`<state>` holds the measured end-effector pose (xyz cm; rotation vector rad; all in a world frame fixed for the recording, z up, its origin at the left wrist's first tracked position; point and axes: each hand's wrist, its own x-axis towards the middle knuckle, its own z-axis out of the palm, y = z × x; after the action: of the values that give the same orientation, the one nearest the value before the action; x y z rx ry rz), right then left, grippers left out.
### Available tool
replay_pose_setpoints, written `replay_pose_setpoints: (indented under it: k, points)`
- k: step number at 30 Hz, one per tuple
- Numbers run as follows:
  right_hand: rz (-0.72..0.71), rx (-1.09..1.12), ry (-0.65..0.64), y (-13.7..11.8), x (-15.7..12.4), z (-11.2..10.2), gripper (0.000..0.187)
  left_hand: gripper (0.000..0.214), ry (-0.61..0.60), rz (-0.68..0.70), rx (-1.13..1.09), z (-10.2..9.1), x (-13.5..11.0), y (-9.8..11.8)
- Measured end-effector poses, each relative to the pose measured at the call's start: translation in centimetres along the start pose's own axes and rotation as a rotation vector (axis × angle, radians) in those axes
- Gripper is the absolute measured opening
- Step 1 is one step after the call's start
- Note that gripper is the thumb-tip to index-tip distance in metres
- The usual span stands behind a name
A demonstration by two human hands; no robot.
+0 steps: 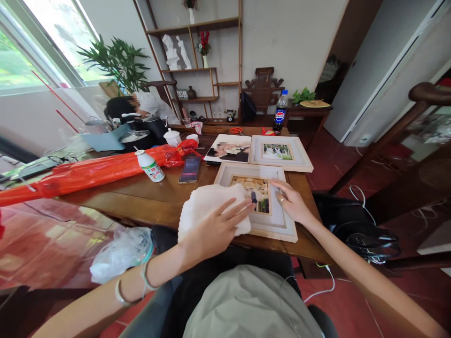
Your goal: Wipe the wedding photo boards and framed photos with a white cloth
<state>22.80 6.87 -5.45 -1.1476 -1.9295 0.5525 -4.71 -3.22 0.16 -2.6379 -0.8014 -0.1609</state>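
A light wooden picture frame (289, 230) with a small photo inside lies face up at the table's near edge. My left hand (225, 220) rests flat on a white cloth (202, 202), fingers spread, and the cloth covers the frame's left part. On the frame's right side lies my right hand (291, 202), fingers stretched out over the glass or inner border, with a ring on one finger. Just behind are a second framed photo (278, 151) and a photo panel (229, 148) showing people.
Left of the frame are a phone (190, 170), a white bottle (150, 165) and a long red-wrapped bundle (95, 171). Scissors (236, 130) and a cola bottle (280, 111) stand farther back. A person (151, 104) leans beyond the pots.
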Motion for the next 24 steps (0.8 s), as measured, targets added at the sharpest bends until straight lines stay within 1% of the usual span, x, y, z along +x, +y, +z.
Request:
replay_pose_setpoints:
  k: [1,3,5,7,9,12,15,17,19,21,24]
  points:
    - [0.006,-0.002,-0.002,0.0,0.0,0.0,0.047,0.024,0.024,0.015,-0.004,0.3,-0.3,0.0]
    - [0.012,-0.005,-0.006,-0.1,0.0,0.0,0.046,0.027,0.068,0.010,-0.016,1.5,-0.6,-0.9]
    - [0.011,-0.004,-0.006,-0.1,0.0,0.0,0.046,0.029,0.112,0.004,-0.013,2.7,-0.5,-2.8]
    - [0.009,-0.001,-0.003,0.0,-0.1,0.0,0.046,0.029,0.128,0.018,-0.007,3.7,0.2,-5.1]
    - [0.004,0.003,-0.002,0.1,-0.1,0.0,0.047,0.027,0.100,0.015,-0.012,4.5,1.3,-7.6]
    - [-0.003,0.005,-0.004,0.1,-0.1,0.0,0.047,0.022,0.000,-0.089,-0.054,5.4,3.1,-10.7]
    - [0.001,-0.006,-0.006,0.1,-0.1,0.0,0.047,0.020,-0.064,-0.176,-0.110,6.0,4.3,-12.4]
    - [0.002,-0.012,-0.011,0.0,0.0,-0.1,0.047,0.021,-0.089,-0.183,-0.146,5.9,4.4,-12.4]
    - [0.001,-0.017,-0.012,0.0,0.0,-0.1,0.047,0.021,-0.121,-0.185,-0.174,5.1,4.0,-11.3]
    - [0.003,-0.024,-0.011,-0.1,0.0,0.0,0.048,0.019,-0.163,-0.179,-0.182,3.6,3.3,-9.3]
    - [0.010,-0.029,-0.011,-0.1,0.0,0.0,0.049,0.016,-0.222,-0.125,-0.181,0.7,1.6,-4.9]
